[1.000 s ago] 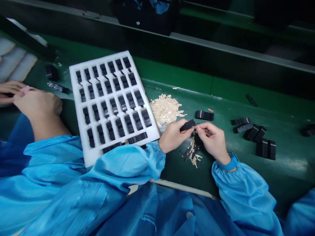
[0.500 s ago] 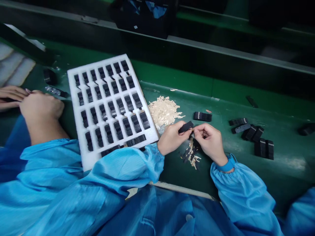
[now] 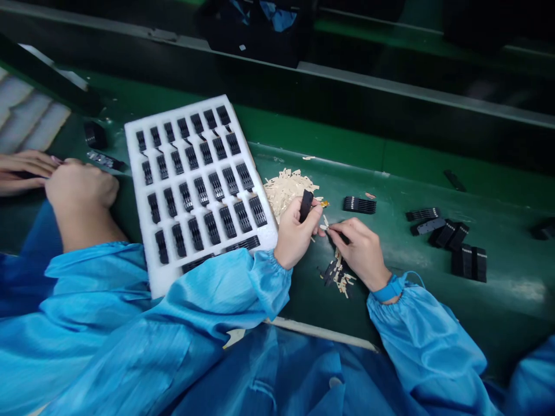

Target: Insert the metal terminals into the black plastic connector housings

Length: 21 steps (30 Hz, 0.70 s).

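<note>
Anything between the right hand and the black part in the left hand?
Nothing blocks it. The right hand is close to the black plastic part held in the left hand; only the pale metal strip at its fingertips lies between them.

One head-worn camera, looking forward and down from the person's own head onto a green tabletop [image 3: 390, 248], close above the left hand [image 3: 296, 236] and right hand [image 3: 359, 253]. Blue sleeves [image 3: 173, 306] fill the bottom of the frame, and the tabletop's far edge crosses the top, sloping slightly down to the right.
</note>
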Available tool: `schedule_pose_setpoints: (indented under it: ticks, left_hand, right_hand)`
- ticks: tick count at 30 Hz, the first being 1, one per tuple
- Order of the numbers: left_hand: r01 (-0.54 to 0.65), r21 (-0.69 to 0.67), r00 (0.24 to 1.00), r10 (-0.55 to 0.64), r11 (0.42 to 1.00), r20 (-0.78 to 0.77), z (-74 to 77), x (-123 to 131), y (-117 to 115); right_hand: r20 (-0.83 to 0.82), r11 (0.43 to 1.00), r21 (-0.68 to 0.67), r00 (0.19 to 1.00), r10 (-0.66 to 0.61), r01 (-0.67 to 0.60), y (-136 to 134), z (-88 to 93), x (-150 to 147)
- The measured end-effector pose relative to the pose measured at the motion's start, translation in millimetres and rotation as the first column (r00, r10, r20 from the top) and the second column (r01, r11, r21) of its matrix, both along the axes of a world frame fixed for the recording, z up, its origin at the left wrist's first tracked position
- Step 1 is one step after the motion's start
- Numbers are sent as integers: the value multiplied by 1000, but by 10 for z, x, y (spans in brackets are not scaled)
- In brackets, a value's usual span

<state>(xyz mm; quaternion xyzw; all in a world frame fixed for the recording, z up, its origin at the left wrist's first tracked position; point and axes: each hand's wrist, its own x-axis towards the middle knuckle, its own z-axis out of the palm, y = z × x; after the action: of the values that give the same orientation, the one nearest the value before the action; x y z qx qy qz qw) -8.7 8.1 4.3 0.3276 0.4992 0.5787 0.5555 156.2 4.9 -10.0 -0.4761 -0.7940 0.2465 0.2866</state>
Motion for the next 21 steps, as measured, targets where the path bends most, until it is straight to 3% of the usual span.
schedule_pose_setpoints:
  ticks: [3, 6, 8, 11, 14, 17, 19, 21]
  left_hand:
    - [171, -87, 985, -167, 982, 47, 11, 51, -77]
    - [368, -146, 929, -359, 918, 89, -34, 75, -133]
    - [372, -146, 924, -381, 917, -33, -86, 54, -122]
    - [138, -77, 919, -157, 987, -363, -153, -11, -31]
    - [-51, 13, 894, 51, 999, -444, -170, -56, 45]
    - [9, 115, 816, 59, 993, -575, -160, -87, 21]
    - [145, 264, 684, 96, 954, -723, -153, -115, -22]
    - [291, 389, 543, 184, 874, -819, -137, -138, -64]
  right_hand:
    - [-113, 995, -72, 991, -71, 63, 43, 60, 52]
    - [-218, 968, -147, 948, -231, 202, 96, 100, 101]
    - [-263, 952, -185, 921, -287, 244, 116, 100, 113]
    - [-294, 952, -204, 913, -282, 228, 122, 89, 100]
    - [-319, 950, -216, 903, -288, 227, 126, 88, 83]
    - [-342, 929, -320, 893, -294, 184, 160, 108, 109]
    - [-390, 892, -443, 877, -281, 88, 192, 145, 158]
    - [-426, 832, -554, 868, -255, -28, 208, 205, 219]
